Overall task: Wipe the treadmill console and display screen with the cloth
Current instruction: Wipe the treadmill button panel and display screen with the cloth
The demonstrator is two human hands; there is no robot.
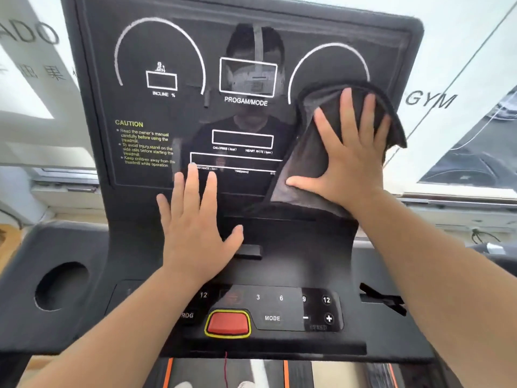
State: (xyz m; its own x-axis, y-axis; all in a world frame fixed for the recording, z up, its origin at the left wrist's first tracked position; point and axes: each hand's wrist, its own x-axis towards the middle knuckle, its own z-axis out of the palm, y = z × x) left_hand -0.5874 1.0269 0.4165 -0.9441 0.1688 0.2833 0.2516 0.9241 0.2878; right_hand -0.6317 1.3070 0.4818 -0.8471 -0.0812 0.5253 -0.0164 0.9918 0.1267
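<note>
The black treadmill console (92,264) fills the view, with its glossy display screen (173,46) upright at the top. A dark grey cloth (305,152) lies flat against the right side of the screen, covering part of the right dial. My right hand (347,161) presses on the cloth with fingers spread. My left hand (195,222) rests flat and bare on the screen's lower edge, left of centre, fingers apart, holding nothing.
Below the screen are a red stop button (228,323) ringed in yellow and a button panel (296,309) with MODE and speed keys. A round cup holder (60,287) sits at the left. The treadmill belt (330,373) shows at the bottom. Windows stand behind.
</note>
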